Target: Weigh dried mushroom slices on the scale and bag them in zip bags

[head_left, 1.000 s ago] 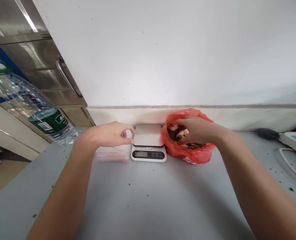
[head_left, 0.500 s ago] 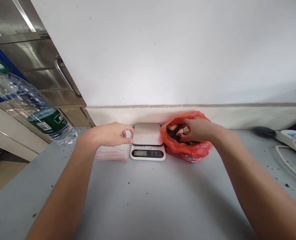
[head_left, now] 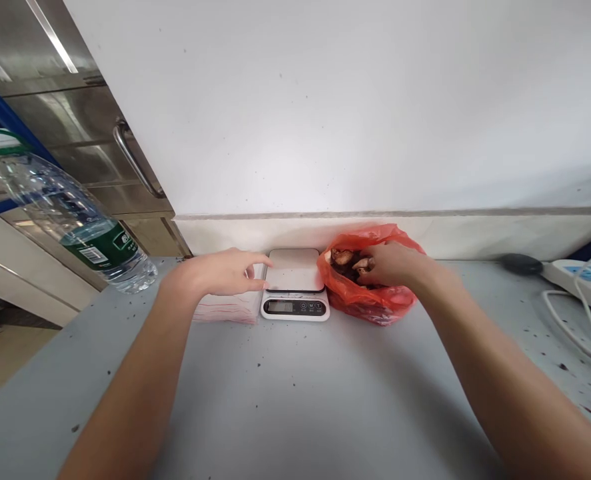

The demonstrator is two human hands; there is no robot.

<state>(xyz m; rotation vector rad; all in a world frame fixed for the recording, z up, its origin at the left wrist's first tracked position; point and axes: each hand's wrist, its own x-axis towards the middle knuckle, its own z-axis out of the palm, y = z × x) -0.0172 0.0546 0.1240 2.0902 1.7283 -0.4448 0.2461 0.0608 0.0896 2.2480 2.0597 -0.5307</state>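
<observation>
Both reach out: our left hand (head_left: 220,272) rests loosely spread over the bag stack (head_left: 226,309) beside the scale (head_left: 295,286), steadying it; our right hand (head_left: 394,264) closes on mushrooms (head_left: 344,257) inside the red bag (head_left: 370,300).

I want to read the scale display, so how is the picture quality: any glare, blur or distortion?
Head view: even, soft daylight, with faint shadows under the arms. The scale is sharp enough, but its display is too small to read. Wide-angle distortion tilts the bottle and bends the cabinet at the left edge. Glare streaks the steel cabinet. The left hand and the right hand in the red bag show little blur.
</observation>
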